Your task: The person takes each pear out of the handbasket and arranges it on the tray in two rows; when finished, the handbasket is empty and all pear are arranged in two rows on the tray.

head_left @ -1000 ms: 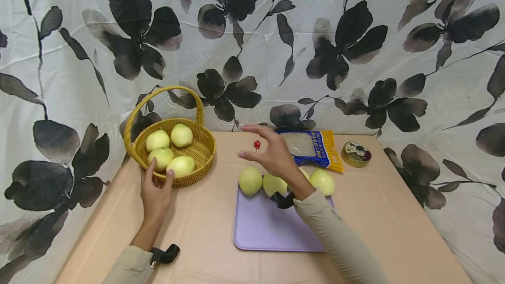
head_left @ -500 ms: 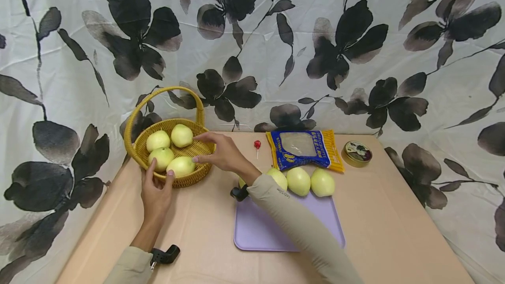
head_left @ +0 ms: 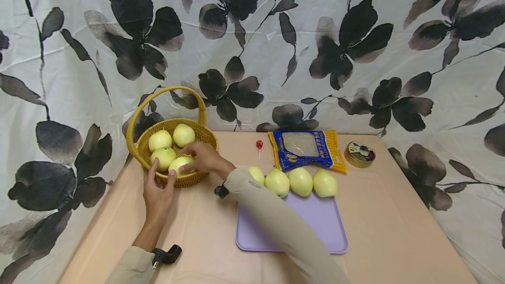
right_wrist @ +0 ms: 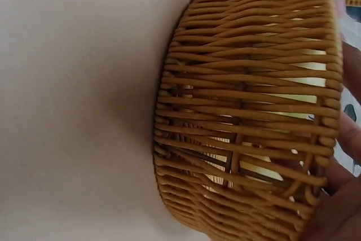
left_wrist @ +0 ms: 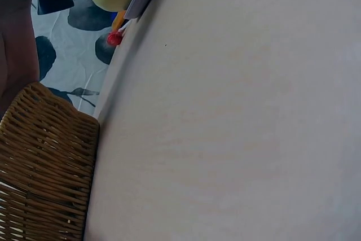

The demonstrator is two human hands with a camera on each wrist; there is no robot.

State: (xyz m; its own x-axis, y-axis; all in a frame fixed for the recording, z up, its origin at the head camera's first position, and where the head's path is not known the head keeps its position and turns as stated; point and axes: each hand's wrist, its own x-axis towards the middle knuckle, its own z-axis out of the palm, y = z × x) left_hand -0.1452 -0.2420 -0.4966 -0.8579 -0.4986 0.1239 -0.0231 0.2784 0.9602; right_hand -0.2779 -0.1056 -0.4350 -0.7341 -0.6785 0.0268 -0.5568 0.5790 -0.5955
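A yellow wicker basket [head_left: 189,181] with a tall handle stands at the back left, several yellow-green apples inside. At its front left, my left hand [head_left: 158,194] grips the rim, thumb and fingers spread along the wall. My right hand [head_left: 207,159] reaches over the basket's right rim. Its thumb and fingers curl about the front apple [head_left: 178,165], covering that fruit's right side. Woven basket wall [right_wrist: 242,105] fills much of the right wrist view, with parts of hands at its edges. In the left wrist view, the basket [left_wrist: 45,167] appears at lower left.
On the right lies a purple tray [head_left: 315,227] with a row of several apples [head_left: 301,182] along its far edge. Behind it are a blue and yellow food packet [head_left: 307,150], a red lollipop [head_left: 259,144] and a round tin [head_left: 360,153]. Floral cloth [head_left: 244,34] hangs behind the table.
My right hand has moved left from above the tray into the basket, its fingers drawing in around the front apple. My left hand has stayed at the basket's rim.
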